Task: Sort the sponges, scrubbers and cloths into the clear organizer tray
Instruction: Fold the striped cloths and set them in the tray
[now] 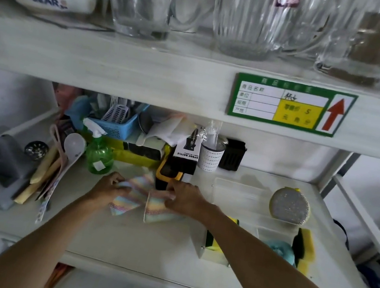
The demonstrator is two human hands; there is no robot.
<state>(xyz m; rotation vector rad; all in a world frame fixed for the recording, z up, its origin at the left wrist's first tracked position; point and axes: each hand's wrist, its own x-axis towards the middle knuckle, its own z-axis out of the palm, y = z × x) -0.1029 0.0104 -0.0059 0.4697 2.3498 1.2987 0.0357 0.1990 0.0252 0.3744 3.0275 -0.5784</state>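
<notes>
While both hands work on the shelf, the scene reads as follows.

Step in hand: folding or gathering the pastel striped cloth (146, 199) before it goes into the tray, as judged from the grips.
Left hand (107, 186): fingers closed on the cloth's left portion.
Right hand (185, 197): fingers pinching the cloth's right portion, just in front of a yellow-and-black item (166, 174).
Cloth position: flat on the shelf, at 9 o'clock from the clear organizer tray (239, 190), outside it.
Next move: likely calls for a compact fold, then a carry toward 3 o'clock into a free compartment.
Tray contents: round silver scrubber (290, 204) at 1 o'clock; yellow-and-dark sponges at 7 o'clock (213, 243) and 4 o'clock (304, 250); blue scrubber (283, 250) at 5 o'clock.
Blue basket (119, 123): holds mixed utensils, indistinct.
</notes>
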